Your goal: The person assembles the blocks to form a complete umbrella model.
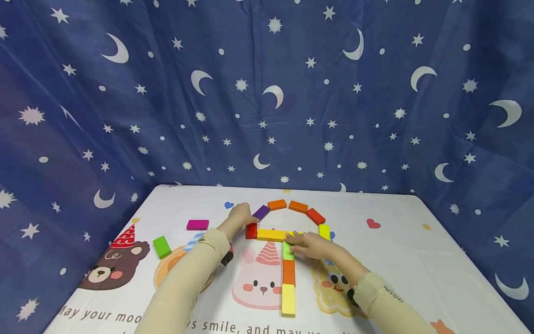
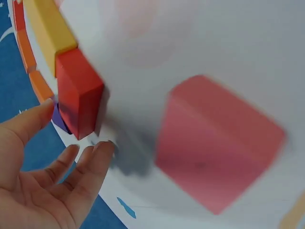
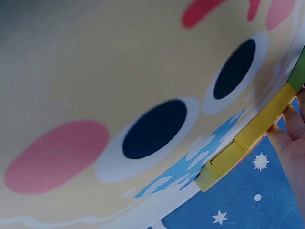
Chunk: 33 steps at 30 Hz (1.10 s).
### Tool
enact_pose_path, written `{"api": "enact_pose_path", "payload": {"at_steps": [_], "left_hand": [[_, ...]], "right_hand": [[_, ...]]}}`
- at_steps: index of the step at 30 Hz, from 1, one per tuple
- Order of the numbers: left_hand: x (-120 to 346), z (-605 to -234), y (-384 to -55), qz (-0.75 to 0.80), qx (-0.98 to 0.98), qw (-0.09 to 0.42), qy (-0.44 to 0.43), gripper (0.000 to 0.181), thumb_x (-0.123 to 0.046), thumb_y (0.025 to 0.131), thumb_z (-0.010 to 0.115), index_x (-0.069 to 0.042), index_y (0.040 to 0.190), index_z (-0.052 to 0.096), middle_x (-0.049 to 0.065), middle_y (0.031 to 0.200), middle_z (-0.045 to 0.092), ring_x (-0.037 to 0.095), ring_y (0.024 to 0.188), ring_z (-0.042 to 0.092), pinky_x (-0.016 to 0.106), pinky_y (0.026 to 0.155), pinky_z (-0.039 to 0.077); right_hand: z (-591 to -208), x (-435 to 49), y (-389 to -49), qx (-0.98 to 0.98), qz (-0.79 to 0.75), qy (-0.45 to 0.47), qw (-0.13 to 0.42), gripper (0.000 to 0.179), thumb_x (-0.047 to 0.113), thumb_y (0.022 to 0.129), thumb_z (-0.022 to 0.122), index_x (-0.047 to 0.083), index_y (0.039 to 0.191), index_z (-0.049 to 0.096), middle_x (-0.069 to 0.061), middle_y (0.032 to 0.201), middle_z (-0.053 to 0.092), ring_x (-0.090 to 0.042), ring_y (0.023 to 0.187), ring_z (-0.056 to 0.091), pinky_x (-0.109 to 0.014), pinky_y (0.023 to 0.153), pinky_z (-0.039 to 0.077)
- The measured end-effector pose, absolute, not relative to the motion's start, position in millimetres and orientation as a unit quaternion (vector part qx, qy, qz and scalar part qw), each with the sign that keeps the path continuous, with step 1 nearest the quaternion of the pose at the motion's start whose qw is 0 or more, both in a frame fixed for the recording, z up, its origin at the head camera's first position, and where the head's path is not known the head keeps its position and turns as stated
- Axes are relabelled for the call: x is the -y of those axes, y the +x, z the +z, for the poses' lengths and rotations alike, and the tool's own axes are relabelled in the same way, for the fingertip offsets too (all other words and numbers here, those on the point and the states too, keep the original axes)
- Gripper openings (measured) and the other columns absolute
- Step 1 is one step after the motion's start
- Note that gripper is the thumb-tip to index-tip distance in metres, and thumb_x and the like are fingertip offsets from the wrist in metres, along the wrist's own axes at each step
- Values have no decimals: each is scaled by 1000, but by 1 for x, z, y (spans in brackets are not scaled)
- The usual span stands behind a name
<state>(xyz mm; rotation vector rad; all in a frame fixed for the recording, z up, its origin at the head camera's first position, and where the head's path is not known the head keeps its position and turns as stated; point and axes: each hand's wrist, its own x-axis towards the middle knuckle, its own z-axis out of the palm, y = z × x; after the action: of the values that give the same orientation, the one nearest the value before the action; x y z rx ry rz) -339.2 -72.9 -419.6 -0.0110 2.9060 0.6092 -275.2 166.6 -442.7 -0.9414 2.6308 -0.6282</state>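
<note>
In the head view my left hand (image 1: pixel 241 214) is at the left end of an arch of toy blocks, beside a purple block (image 1: pixel 261 213) and a red block (image 1: pixel 251 231). The left wrist view shows its thumb and fingers (image 2: pixel 102 155) spread around the red block (image 2: pixel 78 93), not closed on it. My right hand (image 1: pixel 313 246) lies over the straight row, its fingertips on a green block (image 1: pixel 288 251) and at the yellow blocks (image 1: pixel 271 234). Below the green block runs a stem of an orange block (image 1: pixel 289 272) and a pale yellow block (image 1: pixel 288 300).
Two orange blocks (image 1: pixel 277 204), a red-orange block (image 1: pixel 315 216) and a yellow block (image 1: pixel 324 231) continue the arch. A magenta block (image 1: pixel 198 225) and a loose green block (image 1: pixel 162 247) lie to the left on the printed tablecloth (image 1: pixel 388 260). A starry blue curtain (image 1: pixel 233 153) hangs behind.
</note>
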Motion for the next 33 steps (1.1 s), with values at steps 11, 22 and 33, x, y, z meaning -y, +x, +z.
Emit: {"api": "enact_pose_path", "payload": {"at_steps": [11,22,33], "left_hand": [[73,-423,-322,241,-965,103,-27,37,-23,77,77,2,94,57,9,77,54,16,62,50,18,49,47],[69,-428,-327,262,-960,94,-26,29,-19,77,77,1,89,59,8,77,56,14,58,51,19,45,48],[69,-424,-328,267,-958,100,-22,30,-21,79,75,2,93,60,10,81,59,17,63,52,24,55,53]], "right_hand": [[-443,-162,-272,-910,-222,-321,138,42,28,96,54,9,133,55,-12,142,47,-34,136,37,-51,109,32],[-440,-165,-271,-913,-225,-309,142,42,28,95,55,10,133,55,-11,142,47,-34,137,36,-52,110,30],[-442,-165,-273,-912,-228,-310,142,42,29,95,54,10,133,55,-10,142,47,-33,137,35,-52,111,30]]}}
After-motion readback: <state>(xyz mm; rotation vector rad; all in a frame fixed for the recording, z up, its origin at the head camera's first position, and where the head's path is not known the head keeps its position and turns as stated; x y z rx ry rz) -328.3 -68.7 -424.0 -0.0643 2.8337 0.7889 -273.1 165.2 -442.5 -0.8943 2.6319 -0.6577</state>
